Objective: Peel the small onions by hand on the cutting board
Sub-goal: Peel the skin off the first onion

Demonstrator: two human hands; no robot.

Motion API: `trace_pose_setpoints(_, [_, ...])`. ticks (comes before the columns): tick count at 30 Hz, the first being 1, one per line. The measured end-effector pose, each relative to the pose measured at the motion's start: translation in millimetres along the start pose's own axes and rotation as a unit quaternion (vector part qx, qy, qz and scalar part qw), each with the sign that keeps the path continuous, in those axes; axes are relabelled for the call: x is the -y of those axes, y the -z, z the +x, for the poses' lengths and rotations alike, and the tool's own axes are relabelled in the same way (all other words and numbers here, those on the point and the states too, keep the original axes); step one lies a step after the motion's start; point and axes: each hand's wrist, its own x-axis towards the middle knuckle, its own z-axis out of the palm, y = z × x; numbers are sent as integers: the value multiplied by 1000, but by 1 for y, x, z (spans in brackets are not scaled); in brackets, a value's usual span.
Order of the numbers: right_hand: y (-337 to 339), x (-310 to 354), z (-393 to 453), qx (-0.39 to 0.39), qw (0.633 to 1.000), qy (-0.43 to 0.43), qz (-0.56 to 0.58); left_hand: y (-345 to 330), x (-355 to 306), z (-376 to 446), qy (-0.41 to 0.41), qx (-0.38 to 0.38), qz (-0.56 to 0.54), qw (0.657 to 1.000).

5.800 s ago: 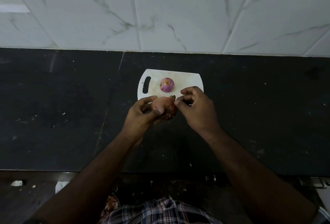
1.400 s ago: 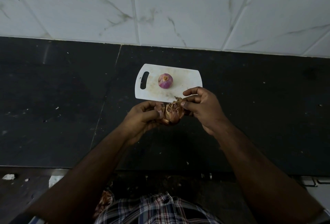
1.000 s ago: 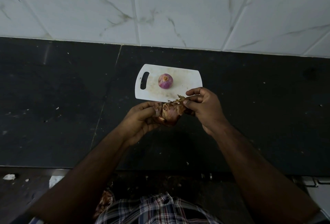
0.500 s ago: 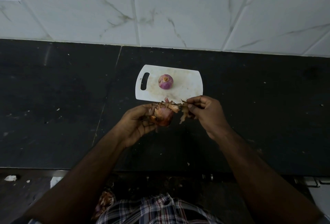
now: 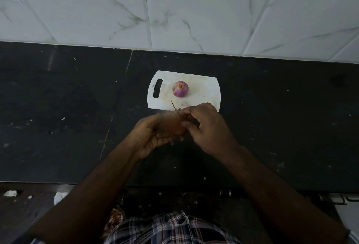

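A small white cutting board with a handle slot lies on the black counter, and a peeled purple onion sits on it. Just in front of the board's near edge my left hand cradles a brown-skinned onion from below and the left. My right hand comes in from the right, its fingertips pinching at the dry skin on top of that onion. A thin stalk of skin sticks up between the two hands. Much of the held onion is hidden by my fingers.
The black stone counter spreads wide on both sides, with small specks on it. A white marbled tile wall rises behind. Below the counter's front edge lie bits of onion skin near my checked shirt.
My right hand, which had pulled a strip of skin away to the right, has come back onto the onion. The loose, flaring skin seen a moment ago no longer hangs between the hands.
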Motion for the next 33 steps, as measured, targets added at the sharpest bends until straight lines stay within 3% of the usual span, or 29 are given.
trace_pose_setpoints(2, [-1,1,-1,14,1000,-7,-14,0,1,1,1,-10,1,1000])
trace_pose_setpoints(24, [-13,-2,-4,-112,988,76,-73,-18,-6,-6,-8,-62,-34,997])
trace_pose_setpoints(28, [-15,-6,-8,-138,985,63,-86,-19,-13,-6,-9,-63,-36,997])
trace_pose_setpoints(33, [-3,-8,-3,-198,980,-20,21,-18,-12,-4,-2,-70,-63,996])
